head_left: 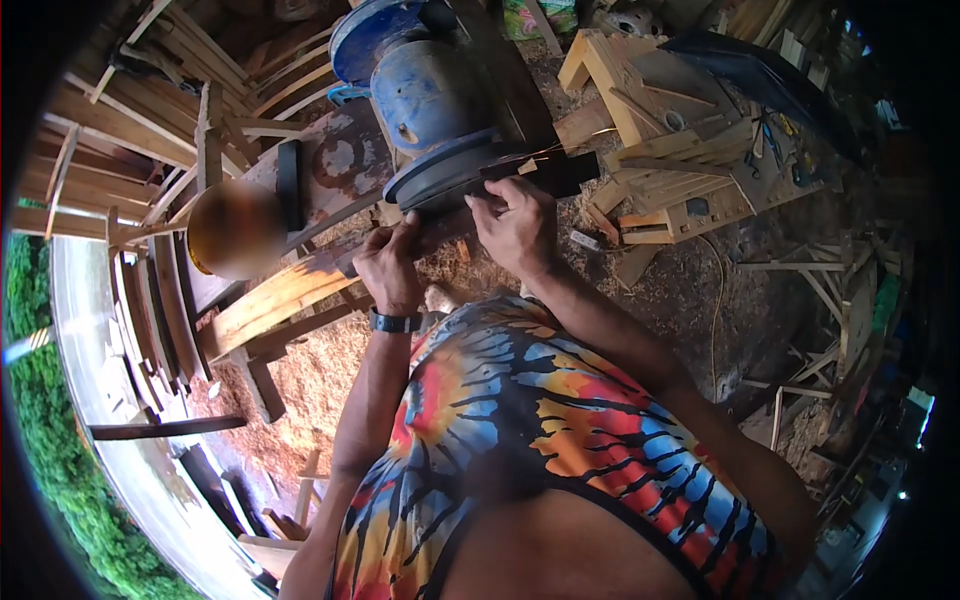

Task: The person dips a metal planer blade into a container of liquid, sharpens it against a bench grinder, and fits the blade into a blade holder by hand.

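A blue bench grinder (pixel 425 95) stands in front of me, its dark grinding wheel (pixel 440 175) facing my hands. Against the wheel's near side lies a thin dark metal strip (pixel 445 213), mostly hidden by shadow and my fingers. My left hand (pixel 388 262) is closed on its left end, thumb on top; a dark band circles that wrist. At the right end, my right hand (pixel 515 225) pinches it between thumb and fingers. Orange sparks (pixel 535 160) fly off just beyond my right fingertips. The strip's exact kind cannot be made out.
A round orange-rimmed container (pixel 200 235), its inside blurred, sits left of the grinder. A long wooden plank (pixel 280 305) runs below it. At right, a wooden bench (pixel 690 160) holds offcuts and pliers (pixel 770 140). Wood shavings (pixel 315 385) cover the floor; a cable (pixel 718 310) trails there.
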Demonstrator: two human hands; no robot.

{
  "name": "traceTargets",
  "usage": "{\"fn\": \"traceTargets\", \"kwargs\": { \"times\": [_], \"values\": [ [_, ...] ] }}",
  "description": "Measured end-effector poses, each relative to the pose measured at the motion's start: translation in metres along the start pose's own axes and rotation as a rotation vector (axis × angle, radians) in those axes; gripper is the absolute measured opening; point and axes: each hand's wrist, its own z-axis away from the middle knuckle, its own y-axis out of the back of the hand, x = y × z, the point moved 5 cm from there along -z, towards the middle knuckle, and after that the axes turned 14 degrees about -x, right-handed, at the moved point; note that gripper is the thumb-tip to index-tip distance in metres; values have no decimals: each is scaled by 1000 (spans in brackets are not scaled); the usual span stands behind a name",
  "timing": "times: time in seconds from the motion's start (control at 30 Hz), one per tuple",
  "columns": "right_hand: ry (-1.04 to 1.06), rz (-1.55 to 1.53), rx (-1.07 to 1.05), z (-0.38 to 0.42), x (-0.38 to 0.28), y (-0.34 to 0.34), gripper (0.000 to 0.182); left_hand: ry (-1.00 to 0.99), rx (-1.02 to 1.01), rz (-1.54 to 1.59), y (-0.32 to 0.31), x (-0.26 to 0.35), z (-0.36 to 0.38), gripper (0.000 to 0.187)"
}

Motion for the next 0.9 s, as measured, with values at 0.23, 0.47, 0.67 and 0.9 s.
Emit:
{"fn": "traceTargets", "kwargs": {
  "times": [0.23,0.47,0.67,0.9],
  "values": [
    [19,10,1,0,-6,-1,21,-12,-3,-50,6,-1,-1,24],
    [17,20,3,0,-10,-4,20,29,-29,-100,11,0,1,27],
    [26,29,13,1,-12,-8,20,17,-27,-67,15,-1,1,29],
    [0,13,-15,1,-17,-11,20,23,-4,-61,22,-3,2,31]
  ]
}}
